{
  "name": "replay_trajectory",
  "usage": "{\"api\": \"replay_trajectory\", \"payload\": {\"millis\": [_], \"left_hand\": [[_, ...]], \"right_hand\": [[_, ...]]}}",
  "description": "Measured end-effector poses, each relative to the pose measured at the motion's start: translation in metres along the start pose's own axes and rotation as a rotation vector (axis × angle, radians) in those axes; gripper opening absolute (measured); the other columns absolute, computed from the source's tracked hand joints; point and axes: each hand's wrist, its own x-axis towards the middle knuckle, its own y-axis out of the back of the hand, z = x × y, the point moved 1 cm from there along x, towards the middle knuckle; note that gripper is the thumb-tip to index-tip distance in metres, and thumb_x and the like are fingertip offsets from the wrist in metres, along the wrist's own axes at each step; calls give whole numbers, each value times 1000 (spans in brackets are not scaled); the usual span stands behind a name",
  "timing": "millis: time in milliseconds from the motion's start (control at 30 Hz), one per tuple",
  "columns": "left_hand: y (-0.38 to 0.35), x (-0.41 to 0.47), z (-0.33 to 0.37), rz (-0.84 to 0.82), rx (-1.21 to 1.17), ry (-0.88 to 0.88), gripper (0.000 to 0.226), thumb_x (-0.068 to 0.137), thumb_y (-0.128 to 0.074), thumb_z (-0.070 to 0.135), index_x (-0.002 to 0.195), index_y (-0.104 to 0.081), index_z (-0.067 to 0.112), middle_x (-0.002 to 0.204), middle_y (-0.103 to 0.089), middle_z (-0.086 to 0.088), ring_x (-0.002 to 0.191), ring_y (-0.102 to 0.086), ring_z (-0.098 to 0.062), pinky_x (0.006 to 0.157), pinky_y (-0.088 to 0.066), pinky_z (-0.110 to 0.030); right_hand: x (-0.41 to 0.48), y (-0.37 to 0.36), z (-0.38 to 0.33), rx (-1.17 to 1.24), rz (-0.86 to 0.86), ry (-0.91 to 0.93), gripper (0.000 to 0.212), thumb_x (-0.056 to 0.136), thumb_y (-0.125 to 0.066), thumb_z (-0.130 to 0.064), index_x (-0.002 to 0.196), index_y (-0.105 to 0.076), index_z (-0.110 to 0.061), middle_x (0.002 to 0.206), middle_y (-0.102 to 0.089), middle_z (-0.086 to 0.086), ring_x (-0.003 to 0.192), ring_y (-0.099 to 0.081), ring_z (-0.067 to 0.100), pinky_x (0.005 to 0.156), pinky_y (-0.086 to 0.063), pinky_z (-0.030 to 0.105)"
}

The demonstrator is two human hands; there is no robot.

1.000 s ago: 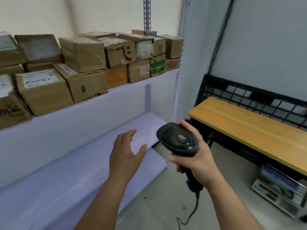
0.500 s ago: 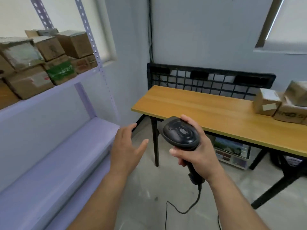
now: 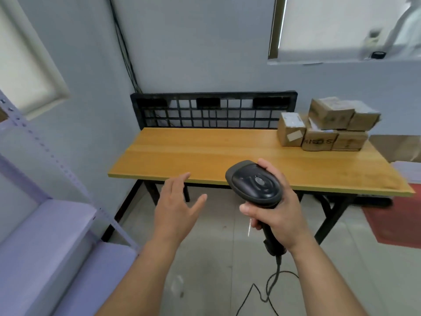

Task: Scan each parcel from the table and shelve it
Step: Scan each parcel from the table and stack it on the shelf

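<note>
Head | left hand [image 3: 176, 207] empty, fingers spread | right hand [image 3: 276, 209] grips scanner [image 3: 254, 184] upright

left grip [image 3: 176, 205]: back of it faces up, fingers [image 3: 180, 182] straight and loosely spread, thumb out to the right, holds nothing, hangs in mid-air
left forearm [image 3: 141, 270]: bare, rises from the lower edge toward centre
right grip [image 3: 276, 215]: fingers and thumb curl round the handle of a black scanner [image 3: 255, 184], one finger lies along the far side of its head
right forearm [image 3: 319, 277]: bare, enters from lower right, wrist straight
</note>
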Motion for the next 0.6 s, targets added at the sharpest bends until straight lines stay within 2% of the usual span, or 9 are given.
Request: {"api": "replay_trajectory", "payload": {"millis": [100,233,333,467,600], "left_hand": [[-25,26,3,-39,-20,-13,60,84,-69,36,137,-44,24,126,-46,8,117,-46,-12,86,-39,-26],[-54,70,10,-135,-68,-25,61,86,-66,38,140,-38,29,131,-40,12,121,-43,-8,91,-42,-28],[-71,108,12,-178,-79,-61,64,87,-65,40,142,-35,28,131,-41,11,123,-40,-8,97,-42,-30],[-95,149,12,-208,-85,-106,64,87,-64,41,142,-36,26,133,-43,9,122,-40,-7,98,-38,-24],[-122,180,14,-256,-101,-136,63,88,-62,42,143,-36,26,136,-42,7,124,-40,-10,99,-42,-30]], "right_hand": [[23,18,7,-28,64,4,87,64,-85,-3,126,-52,-53,112,-66,0,51,-59,28,47,-52,34],[64,37,10,-69,136,5,85,63,-86,-7,121,-53,-57,112,-65,2,51,-60,31,48,-52,37],[97,47,10,-101,176,16,87,68,-84,4,119,-52,-59,113,-64,4,51,-61,28,49,-53,36],[133,58,16,-149,244,27,85,69,-81,5,125,-49,-52,109,-66,6,48,-60,28,48,-53,38],[158,74,23,-180,312,16,85,69,-80,4,131,-47,-43,100,-67,13,48,-59,28,47,-52,36]]}}
